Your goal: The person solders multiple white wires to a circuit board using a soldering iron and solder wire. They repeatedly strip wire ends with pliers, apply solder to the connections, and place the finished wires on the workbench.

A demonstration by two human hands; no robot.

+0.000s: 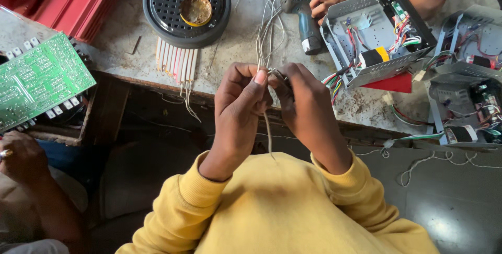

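Pale thin wires [267, 29] pinched between both fingertips, left hand [241, 99] and right hand [303, 102] pressed together, above workbench [125, 34]

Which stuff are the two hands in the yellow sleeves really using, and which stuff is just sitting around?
In use:
- thin pale wires, pinched between the left hand and right hand

Just lying about:
- round black speaker
- green circuit board
- flat ribbon cable
- open grey metal box that another person is working on
- cordless drill
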